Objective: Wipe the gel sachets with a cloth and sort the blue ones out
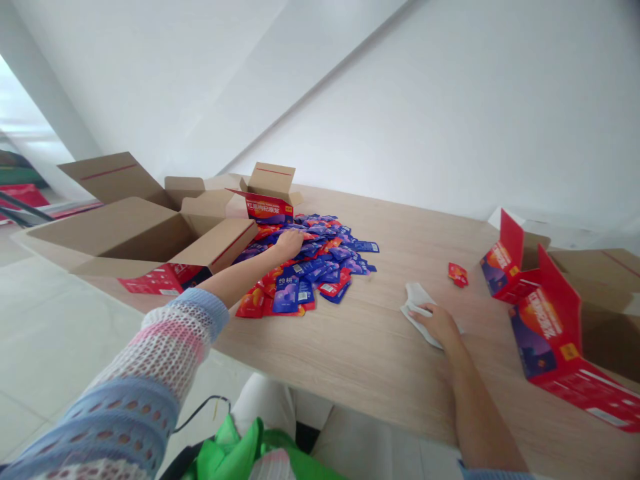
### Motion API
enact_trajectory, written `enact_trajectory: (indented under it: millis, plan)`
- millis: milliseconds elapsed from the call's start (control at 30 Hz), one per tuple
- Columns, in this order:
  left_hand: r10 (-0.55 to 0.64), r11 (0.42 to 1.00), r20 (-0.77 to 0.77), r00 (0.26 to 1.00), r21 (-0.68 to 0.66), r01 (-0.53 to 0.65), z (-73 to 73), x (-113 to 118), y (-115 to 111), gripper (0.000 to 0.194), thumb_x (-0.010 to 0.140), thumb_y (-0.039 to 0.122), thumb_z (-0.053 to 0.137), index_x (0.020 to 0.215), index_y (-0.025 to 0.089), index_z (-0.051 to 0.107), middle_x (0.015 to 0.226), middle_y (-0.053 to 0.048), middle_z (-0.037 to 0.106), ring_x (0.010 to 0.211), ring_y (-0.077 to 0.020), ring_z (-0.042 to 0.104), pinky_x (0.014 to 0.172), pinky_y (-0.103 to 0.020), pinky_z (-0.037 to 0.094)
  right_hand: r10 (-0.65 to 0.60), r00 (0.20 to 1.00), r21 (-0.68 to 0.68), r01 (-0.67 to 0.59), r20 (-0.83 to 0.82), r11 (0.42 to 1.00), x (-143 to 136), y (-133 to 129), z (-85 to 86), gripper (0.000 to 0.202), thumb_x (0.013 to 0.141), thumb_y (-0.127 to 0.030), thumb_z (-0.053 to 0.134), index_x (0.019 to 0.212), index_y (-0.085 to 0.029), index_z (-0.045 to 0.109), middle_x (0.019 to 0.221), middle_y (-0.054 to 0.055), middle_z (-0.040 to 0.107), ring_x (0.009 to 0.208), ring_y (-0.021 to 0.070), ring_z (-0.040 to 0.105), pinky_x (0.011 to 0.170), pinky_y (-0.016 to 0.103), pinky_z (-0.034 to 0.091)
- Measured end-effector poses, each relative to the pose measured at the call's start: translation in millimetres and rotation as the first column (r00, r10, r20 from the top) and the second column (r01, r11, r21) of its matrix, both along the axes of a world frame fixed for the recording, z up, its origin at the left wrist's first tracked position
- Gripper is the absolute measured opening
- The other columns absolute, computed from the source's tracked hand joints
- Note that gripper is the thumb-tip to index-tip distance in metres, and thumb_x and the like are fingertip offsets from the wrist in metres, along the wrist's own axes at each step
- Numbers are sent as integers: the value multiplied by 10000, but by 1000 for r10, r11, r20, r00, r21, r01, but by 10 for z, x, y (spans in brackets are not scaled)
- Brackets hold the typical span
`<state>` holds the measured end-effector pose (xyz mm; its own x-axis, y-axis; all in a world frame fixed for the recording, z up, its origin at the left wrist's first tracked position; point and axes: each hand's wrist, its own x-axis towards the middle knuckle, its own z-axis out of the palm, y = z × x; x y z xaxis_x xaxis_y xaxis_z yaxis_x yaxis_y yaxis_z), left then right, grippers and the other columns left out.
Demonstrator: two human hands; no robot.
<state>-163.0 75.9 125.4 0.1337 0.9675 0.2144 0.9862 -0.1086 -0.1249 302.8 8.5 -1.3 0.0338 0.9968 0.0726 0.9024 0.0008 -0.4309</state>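
Note:
A heap of red and blue sachets lies spread over the middle-left of the wooden table. My left hand reaches onto the upper part of the heap; its fingertips are among the sachets, and whether they grip one cannot be made out. Farther right, my right hand rests at a white paper-like piece, with the fingers closed over its edge and the thumb below. One red sachet lies alone beyond my right hand.
A large open carton stands at the left, with a smaller open red box behind the heap. Two open red boxes stand at the right. A white wall rises behind the table.

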Motion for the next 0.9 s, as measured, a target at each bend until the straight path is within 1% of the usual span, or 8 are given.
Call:
enact_trajectory:
  millis: [100,233,367,467,567,667,767,900]
  plan:
    - [-29,996,-18,999,-87,27,-66,19,75,531,820,121,496,1342,26,482,1409,-270,441,1305,-350,435,1044,-462,364,-1,1000,10,1,-18,1000,-14,-5,-1,438,771,-541,597,1013,-197,718,984,86,723,913,261,659,792,322,453]
    - [-8,990,-14,1000,-144,5,183,85,290,603,809,189,521,1351,-55,425,1455,-357,305,1330,-464,353,997,-577,363,-15,1000,9,15,-26,1000,-54,-47,51,420,793,-508,598,1041,-189,710,1041,87,714,956,252,651,818,316,452]
    - [-135,990,12,991,35,134,526,194,467,599,834,209,470,1373,-40,392,1547,-304,102,1389,-440,260,1092,-559,263,-59,998,4,59,8,998,-134,-111,154,399,800,-484,610,1049,-188,708,1060,92,709,971,256,644,813,322,453]
    - [-233,959,36,972,173,223,622,347,533,536,818,192,480,1323,14,483,1590,-206,-25,1392,-390,290,1135,-477,249,-118,993,16,117,16,993,-247,-153,228,365,800,-470,620,1034,-207,713,1030,86,715,963,262,646,787,322,455]
    - [-343,920,62,937,225,322,546,582,583,504,778,151,495,1273,100,578,1609,-102,54,1380,-331,332,1145,-418,273,-175,984,52,176,-17,983,-407,-183,277,327,807,-451,622,1022,-222,715,1014,80,719,952,256,650,758,308,452]
    - [-449,878,95,889,231,419,370,891,652,512,757,111,472,1246,127,625,1564,-66,274,1364,-272,364,1138,-367,299,-191,977,129,202,-92,971,-560,-199,312,282,820,-431,616,1004,-241,715,995,58,723,934,228,652,752,285,445]
    - [-513,849,145,846,229,475,186,1256,749,495,750,79,437,1175,156,679,1497,-45,409,1321,-215,425,1115,-325,335,-190,961,242,237,-203,941,-632,-208,366,272,820,-438,612,978,-242,715,947,41,724,880,207,652,733,274,443]
    - [-546,838,275,791,188,513,0,1799,934,477,739,68,425,1091,189,723,1406,-23,525,1249,-172,511,1076,-299,384,-161,902,462,350,-400,815,-596,-239,478,271,828,-441,597,921,-209,702,911,38,715,820,191,641,732,277,449]
